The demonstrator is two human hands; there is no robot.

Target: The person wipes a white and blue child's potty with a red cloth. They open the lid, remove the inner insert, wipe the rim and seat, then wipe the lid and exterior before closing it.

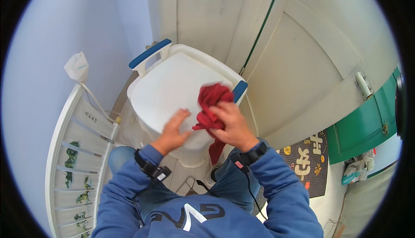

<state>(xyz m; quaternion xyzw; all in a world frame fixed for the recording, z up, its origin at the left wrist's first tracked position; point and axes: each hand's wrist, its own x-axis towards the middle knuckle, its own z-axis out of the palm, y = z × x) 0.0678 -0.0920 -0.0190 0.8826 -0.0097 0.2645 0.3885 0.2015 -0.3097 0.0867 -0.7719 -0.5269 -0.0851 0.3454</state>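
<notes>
A bunched red cloth (pixel 215 94) is gripped in my right hand (pixel 232 125), over the right part of a white commode-like chair (pixel 168 84) with a flat lid and blue armrests. One end of the cloth hangs down past the chair's front edge. My left hand (pixel 173 131) is empty, its fingers apart and slightly blurred, over the front edge of the lid. A gap separates it from the cloth. Both wrists wear black straps with small devices.
On the left stands a white slatted rack (pixel 69 130), with a white mask-like item (pixel 77 67) on its corner. Pale doors (pixel 302 74) rise behind and to the right. Farther right are a green cabinet door (pixel 361 121) and a dark patterned mat (pixel 317 169).
</notes>
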